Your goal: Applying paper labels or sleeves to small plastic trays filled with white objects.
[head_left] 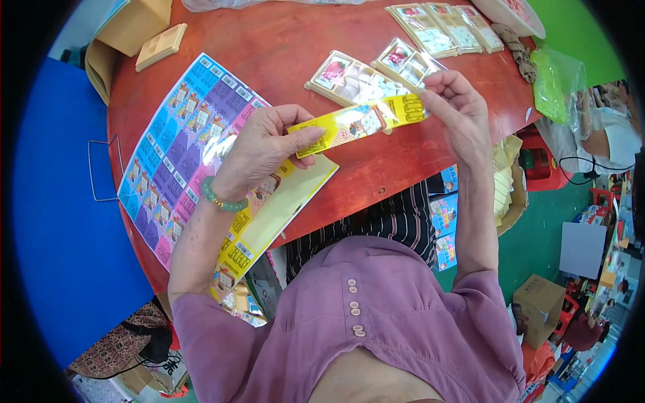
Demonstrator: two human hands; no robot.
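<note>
A yellow printed sticker strip (366,125) is stretched between my two hands above the red table (363,181). My left hand (272,138), a green bead bracelet (225,196) on its wrist, pinches the strip's left end. The right end is pinched between the thumb and fingers of my right hand (460,111). Just beyond the strip lie two small packed trays (353,77), (406,62) with clear tops and pale pieces inside, partly covered by it. Under my left forearm spreads a large sticker sheet (164,161) in blue, purple, pink and yellow, with a bare pale patch (282,208).
Several similar packed trays (443,30) stand at the far right, by a bowl (514,15), a brown cloth (516,48) and a green plastic bag (561,84). Stacked empty trays (161,47) lie far left. A blue surface (74,201) adjoins the table's left side.
</note>
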